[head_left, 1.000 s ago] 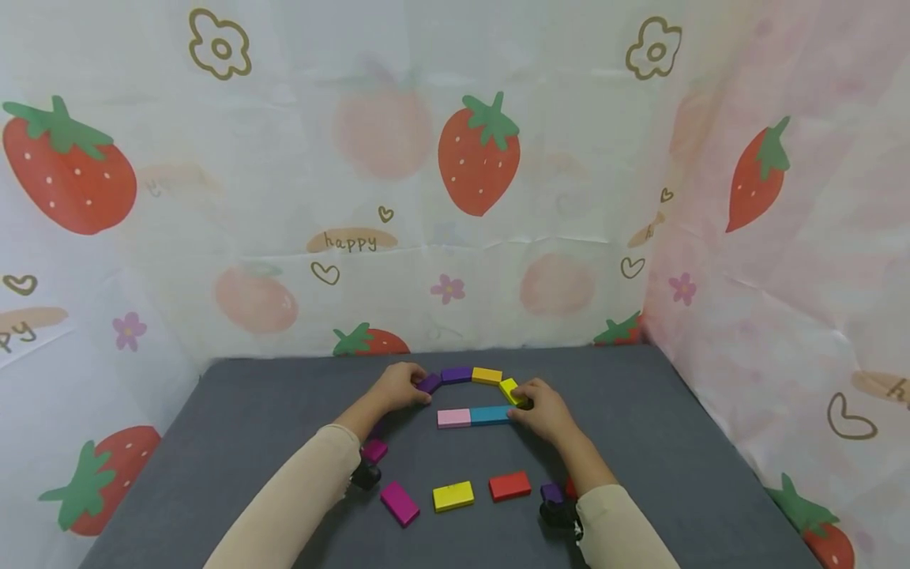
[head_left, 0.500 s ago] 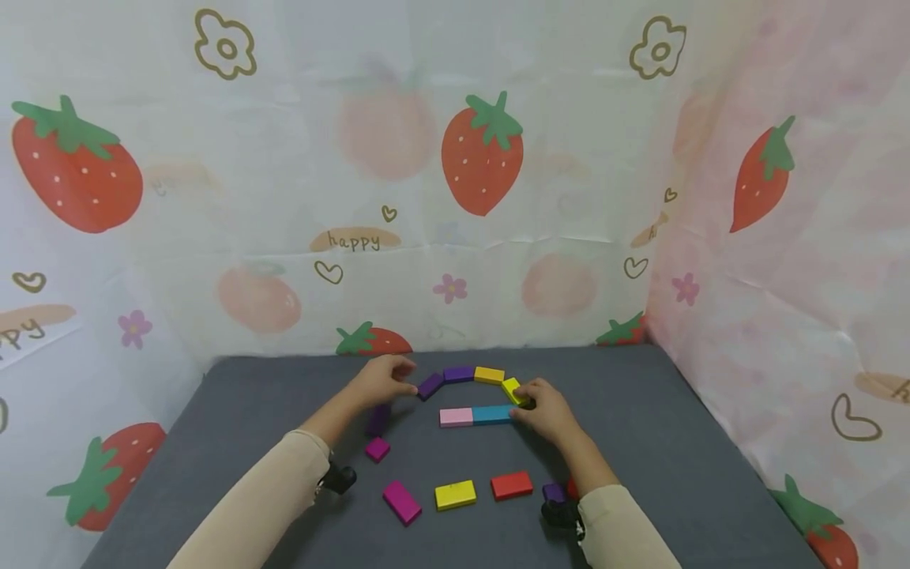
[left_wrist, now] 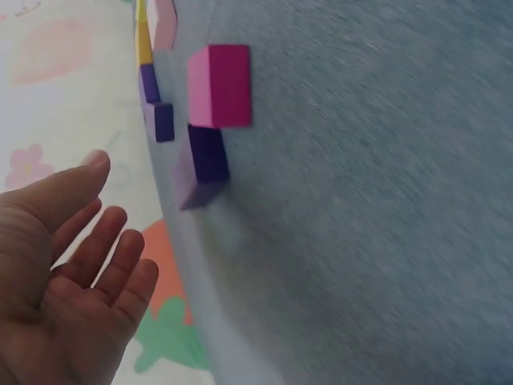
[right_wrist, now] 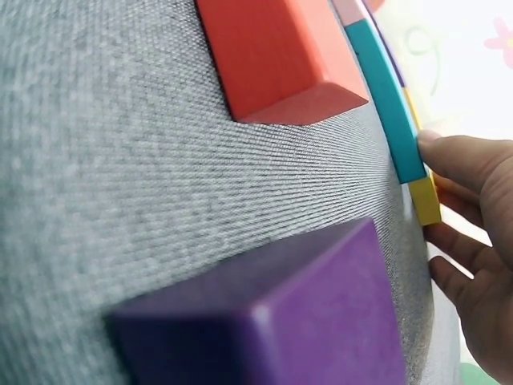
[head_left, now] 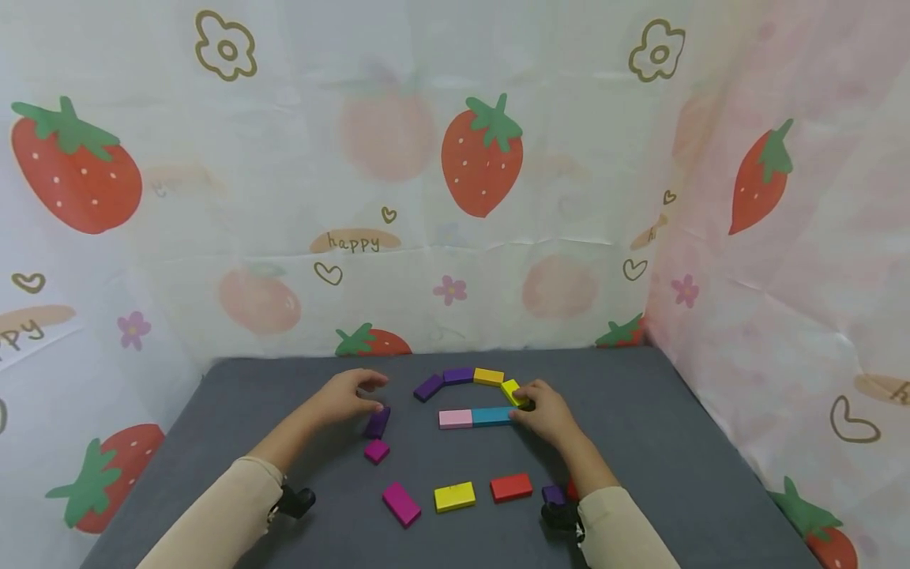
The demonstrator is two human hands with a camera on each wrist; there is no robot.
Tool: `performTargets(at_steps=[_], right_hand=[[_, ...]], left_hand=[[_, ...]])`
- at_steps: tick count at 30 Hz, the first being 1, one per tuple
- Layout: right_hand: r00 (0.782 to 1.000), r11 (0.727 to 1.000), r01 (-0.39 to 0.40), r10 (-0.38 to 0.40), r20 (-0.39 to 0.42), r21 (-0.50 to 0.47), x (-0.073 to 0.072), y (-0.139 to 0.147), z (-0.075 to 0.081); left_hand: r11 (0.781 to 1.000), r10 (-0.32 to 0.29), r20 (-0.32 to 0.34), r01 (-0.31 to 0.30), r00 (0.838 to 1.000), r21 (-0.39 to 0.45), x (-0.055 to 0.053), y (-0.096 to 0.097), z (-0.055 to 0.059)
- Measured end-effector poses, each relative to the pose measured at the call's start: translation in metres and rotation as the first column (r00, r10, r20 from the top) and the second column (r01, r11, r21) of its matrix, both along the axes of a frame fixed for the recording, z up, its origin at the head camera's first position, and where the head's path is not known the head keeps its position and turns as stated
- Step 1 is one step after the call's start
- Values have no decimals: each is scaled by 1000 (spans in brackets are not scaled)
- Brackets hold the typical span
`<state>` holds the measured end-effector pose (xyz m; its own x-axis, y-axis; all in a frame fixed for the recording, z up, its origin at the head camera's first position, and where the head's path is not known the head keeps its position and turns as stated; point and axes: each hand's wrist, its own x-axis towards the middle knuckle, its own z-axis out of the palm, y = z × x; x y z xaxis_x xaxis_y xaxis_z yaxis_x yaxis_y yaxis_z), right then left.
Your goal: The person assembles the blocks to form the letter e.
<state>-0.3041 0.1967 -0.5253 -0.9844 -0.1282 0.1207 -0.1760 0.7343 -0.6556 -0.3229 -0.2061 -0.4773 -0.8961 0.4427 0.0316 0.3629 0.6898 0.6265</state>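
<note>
In the head view my left hand [head_left: 346,397] hovers with loosely bent, parted fingers beside a standing purple block [head_left: 377,423]; nothing is between them. The left wrist view shows the same hand [left_wrist: 72,273] apart from that purple block [left_wrist: 204,164] and the magenta block [left_wrist: 220,86] touching it. At the right end of an arc of blocks, my right hand [head_left: 547,409] holds a yellow block [head_left: 512,391] between thumb and fingers. Along the arc come an orange-yellow block [head_left: 488,377], a purple block [head_left: 458,376] and a tilted purple block [head_left: 429,387].
Inside the arc, a pink block [head_left: 455,419] and a blue block [head_left: 490,416] lie end to end. Nearer stand a magenta block [head_left: 401,504], a yellow block [head_left: 454,497], a red block [head_left: 511,487] and a purple block [head_left: 552,495], on the grey tabletop [head_left: 284,379]. Printed curtains surround it.
My left hand has let go of the tilted purple block in the arc and moved left and toward me, to the standing purple one. The right hand has stayed in place.
</note>
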Motion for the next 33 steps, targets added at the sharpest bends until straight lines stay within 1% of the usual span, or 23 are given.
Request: performTargets(at_steps=[6,12,17,26,33], right_hand=[[1000,1000,11,-11,5,-5,0,0,2],[1000,1000,3,-3,5,-1,0,-1,3],[1000,1000,-2,2,0,3,0,-2,4],[1000,1000,4,-4,-6,-3,0,0,1],[1000,1000,4,-4,0,-4,1,0,1]], left_hand=[[999,-47,23,47,999,-2,4,-15,-7],[997,-78,48,78,996,-3,8,-19,-15],[997,-75,58,75,995,5,10,-19,-18],[999,-44,80,46,996,-20,10,-18,-22],[999,-43,87,44,995,-15,10,-17,-24]])
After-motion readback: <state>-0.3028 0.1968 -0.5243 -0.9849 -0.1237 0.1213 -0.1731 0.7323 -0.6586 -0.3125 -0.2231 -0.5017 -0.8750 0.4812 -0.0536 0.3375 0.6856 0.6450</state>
